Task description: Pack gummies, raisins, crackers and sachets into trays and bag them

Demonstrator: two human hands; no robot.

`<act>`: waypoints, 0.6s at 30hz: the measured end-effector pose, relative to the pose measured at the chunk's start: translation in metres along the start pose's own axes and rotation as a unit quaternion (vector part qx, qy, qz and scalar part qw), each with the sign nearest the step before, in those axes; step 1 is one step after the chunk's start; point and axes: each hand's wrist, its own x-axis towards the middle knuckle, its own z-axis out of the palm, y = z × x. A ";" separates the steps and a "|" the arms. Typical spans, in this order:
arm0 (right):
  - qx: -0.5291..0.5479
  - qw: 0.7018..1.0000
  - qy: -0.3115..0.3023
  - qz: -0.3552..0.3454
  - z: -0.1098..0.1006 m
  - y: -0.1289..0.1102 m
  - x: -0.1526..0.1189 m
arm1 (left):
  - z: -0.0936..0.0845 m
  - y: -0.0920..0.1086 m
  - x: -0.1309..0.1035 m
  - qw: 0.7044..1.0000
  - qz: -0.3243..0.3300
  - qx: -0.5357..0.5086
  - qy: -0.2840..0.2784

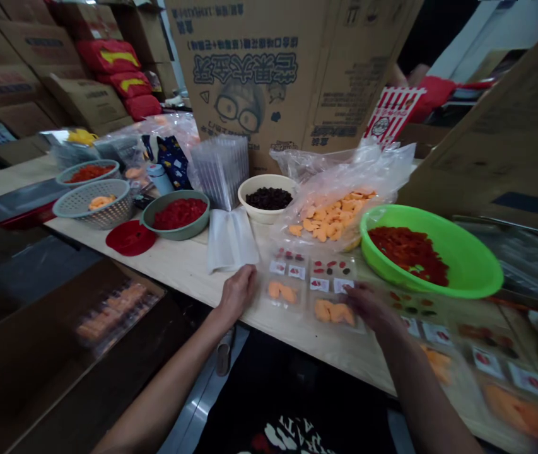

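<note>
My left hand (239,291) rests at the table's front edge with its fingers curled together; what it may hold is hidden. At the second clear tray (335,311), my right hand (368,304) has its fingertips closed on a small white packet (343,285). Another tray (284,292) lies just left of it, between my hands. Both trays hold orange pieces, white packets and small red and dark pieces. More filled trays (439,364) lie under and beyond my right forearm. Behind them are a bag of orange pieces (332,217) and a green basin (472,261) with red-orange pieces.
Left along the table (178,260) stand a cream bowl (262,215) of dark pieces, a green-grey bowl (178,232) of red pieces, a red lid (130,238) and baskets. A large carton (292,75) rises behind. An open box (27,340) with packed trays sits below left.
</note>
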 end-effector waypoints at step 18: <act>0.187 0.878 -0.435 0.069 0.046 -0.044 -0.108 | -0.027 0.032 0.019 0.959 0.220 0.154 -0.094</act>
